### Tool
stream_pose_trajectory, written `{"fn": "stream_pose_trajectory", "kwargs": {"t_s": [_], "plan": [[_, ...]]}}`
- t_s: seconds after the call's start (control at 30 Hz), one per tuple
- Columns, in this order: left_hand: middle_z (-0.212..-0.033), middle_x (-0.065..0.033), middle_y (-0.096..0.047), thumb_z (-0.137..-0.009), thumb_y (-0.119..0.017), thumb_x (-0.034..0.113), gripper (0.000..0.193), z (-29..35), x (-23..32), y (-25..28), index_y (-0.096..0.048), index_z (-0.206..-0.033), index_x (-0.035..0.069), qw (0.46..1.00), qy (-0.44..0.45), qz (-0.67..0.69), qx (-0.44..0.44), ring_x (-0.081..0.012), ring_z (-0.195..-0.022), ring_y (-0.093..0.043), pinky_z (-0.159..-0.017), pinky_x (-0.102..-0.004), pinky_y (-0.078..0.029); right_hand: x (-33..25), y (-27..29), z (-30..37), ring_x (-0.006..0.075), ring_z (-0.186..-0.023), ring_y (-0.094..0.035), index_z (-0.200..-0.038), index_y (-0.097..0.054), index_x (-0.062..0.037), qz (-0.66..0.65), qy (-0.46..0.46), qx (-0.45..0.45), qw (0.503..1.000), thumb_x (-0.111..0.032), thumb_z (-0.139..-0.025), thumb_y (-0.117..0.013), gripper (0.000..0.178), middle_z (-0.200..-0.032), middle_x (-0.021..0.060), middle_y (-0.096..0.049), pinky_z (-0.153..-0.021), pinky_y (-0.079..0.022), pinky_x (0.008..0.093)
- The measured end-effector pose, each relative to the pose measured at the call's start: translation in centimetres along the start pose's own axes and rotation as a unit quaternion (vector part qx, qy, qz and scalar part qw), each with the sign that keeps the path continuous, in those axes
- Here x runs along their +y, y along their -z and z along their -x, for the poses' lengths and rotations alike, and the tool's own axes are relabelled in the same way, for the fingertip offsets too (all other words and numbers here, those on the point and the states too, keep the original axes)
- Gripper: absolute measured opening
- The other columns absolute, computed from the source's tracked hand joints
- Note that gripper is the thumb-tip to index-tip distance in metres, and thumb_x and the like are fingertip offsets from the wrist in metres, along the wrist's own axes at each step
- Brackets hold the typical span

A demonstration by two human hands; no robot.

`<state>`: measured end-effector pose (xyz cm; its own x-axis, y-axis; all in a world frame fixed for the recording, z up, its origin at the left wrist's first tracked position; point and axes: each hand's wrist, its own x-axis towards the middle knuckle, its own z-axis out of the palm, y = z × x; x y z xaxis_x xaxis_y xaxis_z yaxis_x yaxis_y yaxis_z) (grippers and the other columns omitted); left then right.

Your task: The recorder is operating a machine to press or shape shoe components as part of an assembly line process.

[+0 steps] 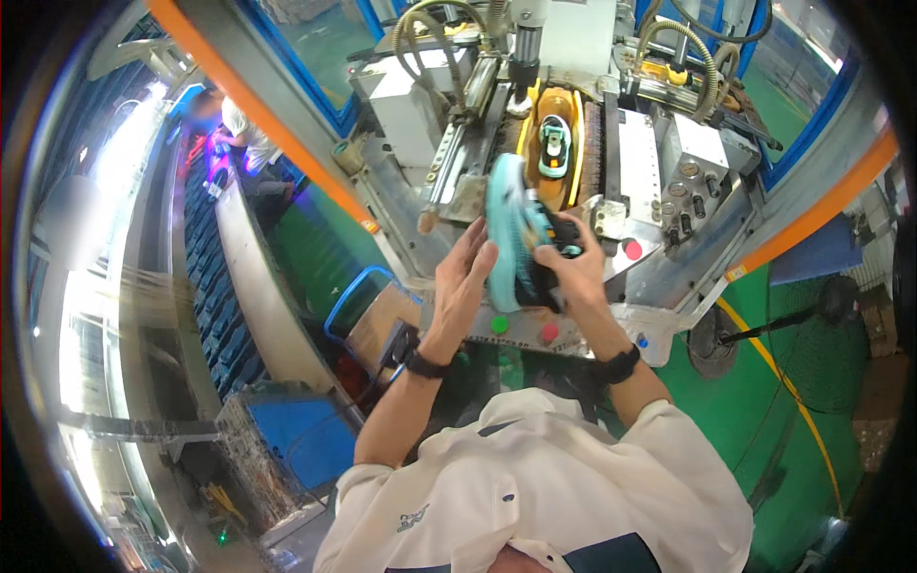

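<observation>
A sneaker (507, 234) with a light teal sole and dark upper is held up in front of the machine, turned on its side with its sole toward my left. My right hand (579, 271) is closed around the upper near its opening, the thumb lying across it. Beside the sole is my left hand (464, 277), open, fingers stretched and palm facing the shoe; whether it touches cannot be made out. Behind, another teal and black shoe (554, 145) sits in the machine's yellow-edged channel (577, 115) between dark brush strips.
Along the machine's front edge are a green button (500, 325) and red button (549, 331). Gauges (680, 181) sit at its right. Orange-edged posts (277, 124) flank me. At left runs a conveyor (212, 277), with another person (250, 138) beyond it. A fan (817, 329) stands at right.
</observation>
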<state>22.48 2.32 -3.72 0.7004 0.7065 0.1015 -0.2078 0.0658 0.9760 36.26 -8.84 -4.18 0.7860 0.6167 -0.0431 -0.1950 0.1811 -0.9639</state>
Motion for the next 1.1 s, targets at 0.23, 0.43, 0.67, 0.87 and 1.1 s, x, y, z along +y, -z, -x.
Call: {"fn": "stream_pose_trajectory", "kwargs": {"t_s": [0.23,0.43,0.67,0.87,1.1], "plan": [[-0.106,-0.0204,-0.069,-0.082,-0.076,0.044,0.076,-21.6,-12.2,-5.3,-0.053,-0.128,-0.012,0.974,-0.011,-0.221,0.037,-0.022,-0.1,-0.066,-0.086,-0.031,-0.05,-2.7,12.8,-5.3,0.0152,-0.095,-0.061,-0.126,-0.056,-0.0023,0.069,0.112,0.168,0.977,-0.009,-0.072,-0.075,0.057,-0.108,0.0088,-0.063,-0.086,-0.05,0.0283],[-0.107,-0.0268,-0.066,-0.075,-0.077,0.037,0.057,-30.6,-18.0,-10.2,-0.061,-0.111,-0.004,0.902,-0.015,-0.43,0.04,-0.0419,-0.101,-0.063,-0.087,-0.0474,-0.051,-5.0,17.5,-3.7,0.0129,-0.093,-0.059,-0.127,-0.056,-0.001,0.195,0.135,0.299,0.924,-0.009,-0.075,-0.07,0.054,-0.106,0.0061,-0.062,-0.084,-0.049,0.0273],[-0.085,-0.0208,-0.07,-0.073,-0.075,0.023,0.031,-32.9,-18.8,-6.4,-0.064,-0.09,-0.002,0.953,0.077,-0.28,0.082,-0.0375,-0.076,-0.069,-0.07,-0.0432,-0.056,-7.8,18.1,-12.0,0.0167,-0.093,-0.06,-0.12,-0.059,0.0005,0.359,0.176,0.27,0.876,-0.009,-0.071,-0.072,0.052,-0.107,0.0099,-0.064,-0.084,-0.049,0.0297],[-0.091,-0.0076,-0.068,-0.083,-0.069,0.011,0.022,-19.8,-8.4,-1.5,-0.065,-0.096,-0.006,0.949,0.252,0.187,-0.006,-0.0157,-0.077,-0.065,-0.065,-0.0256,-0.055,-8.2,12.6,-28.8,0.027,-0.087,-0.068,-0.105,-0.067,0.0033,0.476,-0.004,0.118,0.872,-0.026,-0.066,-0.079,0.05,-0.09,0.0174,-0.069,-0.079,-0.052,0.0347],[-0.108,-0.0113,-0.066,-0.088,-0.06,0.011,0.035,-4.6,2.5,8.3,-0.06,-0.117,-0.009,0.973,0.199,0.012,0.113,-0.0157,-0.094,-0.064,-0.084,-0.0285,-0.05,4.8,1.5,-38.1,0.0383,-0.096,-0.069,-0.115,-0.056,0.004,0.652,-0.025,0.056,0.756,-0.022,-0.076,-0.068,0.048,-0.102,0.0256,-0.069,-0.084,-0.055,0.0419]]}}
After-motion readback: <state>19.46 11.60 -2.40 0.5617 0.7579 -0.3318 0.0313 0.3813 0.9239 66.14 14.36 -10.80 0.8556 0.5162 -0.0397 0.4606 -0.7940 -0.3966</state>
